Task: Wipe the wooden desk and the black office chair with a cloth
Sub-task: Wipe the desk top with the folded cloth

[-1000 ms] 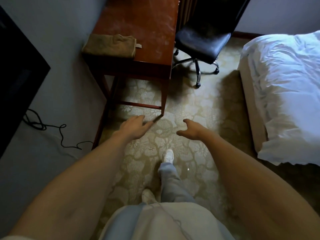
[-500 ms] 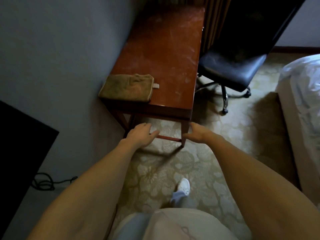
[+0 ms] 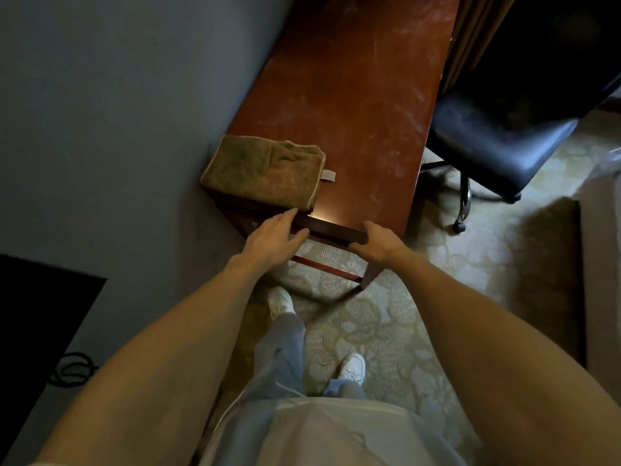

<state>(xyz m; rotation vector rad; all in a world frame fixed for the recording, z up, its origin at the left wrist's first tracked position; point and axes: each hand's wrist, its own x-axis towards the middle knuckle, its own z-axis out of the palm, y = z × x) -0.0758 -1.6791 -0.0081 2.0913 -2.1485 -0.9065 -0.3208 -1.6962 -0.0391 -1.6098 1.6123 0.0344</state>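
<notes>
cloth (image 3: 265, 176): olive-brown, folded flat, small tag sticking out on its right side. Lies on the near left corner of the table, against the wall side.
table (image 3: 353, 105): reddish wood, long top running away from the camera. Top carries pale smears and scuffs. A bright glint sits on the near edge, just right of the cloth.
left hand (image 3: 273, 235): fingers straight and relaxed, holding nothing. Fingertips reach the near edge of the table, just below the cloth. Contact with the cloth not resolvable.
right hand (image 3: 376, 242): fingers curled over the near right corner of the table, thumb along the dark apron below.
office chair (image 3: 497, 139): black padded seat just right of the table, seat edge tucked close to the table's long side. Metal base and one castor visible on the carpet.
carpet (image 3: 386, 317): pale, floral pattern. The person's white shoes (image 3: 281, 302) and blue-grey trousers stand on it.
wall (image 3: 117, 112): plain grey, along the table's left side.
cut off / unclear: bed (image 3: 601, 250) only partly in frame at right, dim. Black panel (image 3: 37, 314) at lower left unidentified, a coiled cable (image 3: 72, 368) beside it. Chair back lost in shadow.
</notes>
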